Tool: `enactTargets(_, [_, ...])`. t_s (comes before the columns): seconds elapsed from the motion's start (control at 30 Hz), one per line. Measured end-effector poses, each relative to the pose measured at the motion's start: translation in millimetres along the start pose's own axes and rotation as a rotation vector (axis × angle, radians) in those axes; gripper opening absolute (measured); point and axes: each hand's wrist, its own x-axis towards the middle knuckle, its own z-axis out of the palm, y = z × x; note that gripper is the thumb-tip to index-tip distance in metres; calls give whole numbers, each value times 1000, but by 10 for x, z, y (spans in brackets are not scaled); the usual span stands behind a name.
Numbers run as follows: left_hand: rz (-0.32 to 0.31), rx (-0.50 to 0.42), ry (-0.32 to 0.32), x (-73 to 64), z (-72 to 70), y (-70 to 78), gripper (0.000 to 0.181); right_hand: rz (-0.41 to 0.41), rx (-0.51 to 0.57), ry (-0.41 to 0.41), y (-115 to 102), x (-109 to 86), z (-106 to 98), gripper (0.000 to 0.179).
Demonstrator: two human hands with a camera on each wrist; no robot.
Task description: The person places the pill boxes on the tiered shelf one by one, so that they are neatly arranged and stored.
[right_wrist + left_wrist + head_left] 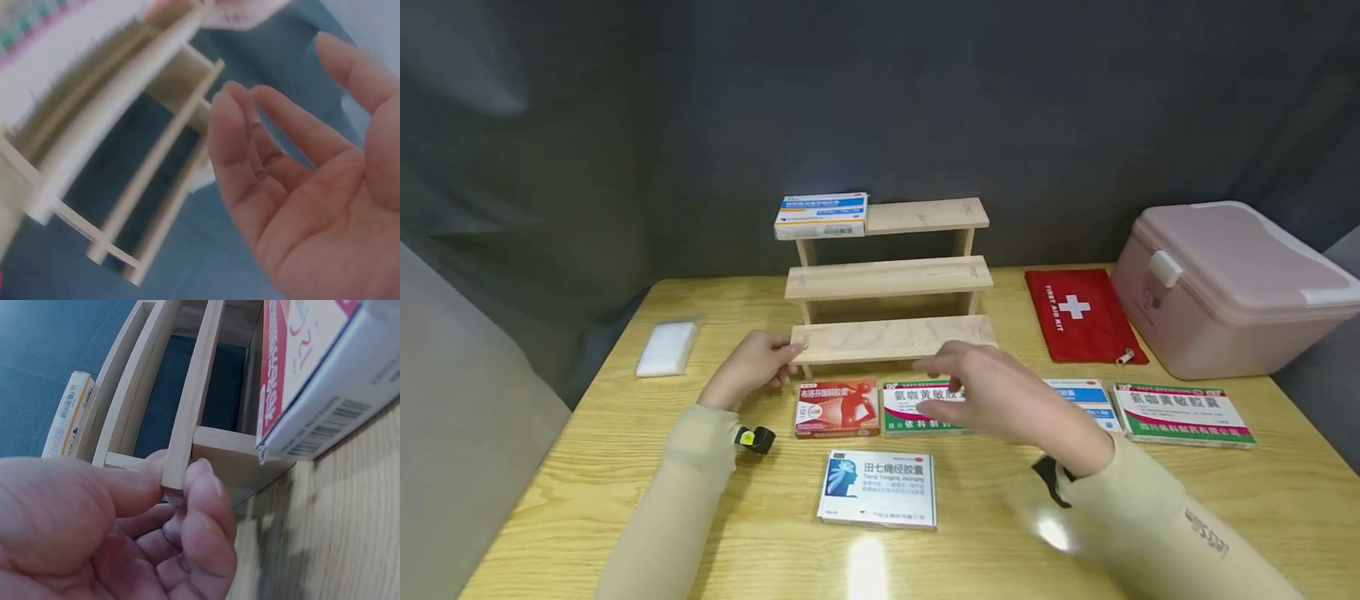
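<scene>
My left hand [758, 360] pinches the left end of the lowest board of a three-tier wooden shelf [887, 282]; the left wrist view has thumb and fingers on either side of the board's end [187, 425]. My right hand [992, 385] hovers with fingers spread and nothing in them, over a green-and-white medicine box [917, 423] that it partly hides. In the right wrist view the right palm [331, 219] faces the camera beside the blurred shelf. A red medicine box [837, 408] lies just below the left hand. A blue-and-white medicine box [822, 215] sits on the top board's left end.
Nearer me lies a white medicine box [877, 489]. Right of the right hand are another blue-and-white box [1082, 398] and a second green-and-white box [1183, 414]. Behind them are a red first aid pouch [1067, 310] and a pink lidded case [1217, 292]. A white packet [667, 348] lies left.
</scene>
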Motion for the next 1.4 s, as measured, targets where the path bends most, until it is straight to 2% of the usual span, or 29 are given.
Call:
enactTargets(0.13, [8,2,2,9,-31,0,27,64,17,-84,-41,-137,263,57])
enactTargets(0.2, [5,5,4,13,-38,1,28,65,26,-128,-75,-183,385,59])
enactTargets(0.37, [-8,7,5,22,-32,5,28,-3,-13,-215,-141,-290,649,74])
enactTargets(0.5, [-12,-1,0,21,-15,12,28,-16,-59,-248,-175,-352,782,86])
enactTargets(0.63, [-6,3,7,6,-8,14,28,-14,-71,-234,-199,-377,862,90])
enactTargets(1.07, [-3,-10,5,19,-23,-11,27,-40,-75,-169,-197,-359,973,82])
enactTargets(1.4, [0,-26,-5,41,14,-40,27,-43,-64,-192,-140,-364,964,80])
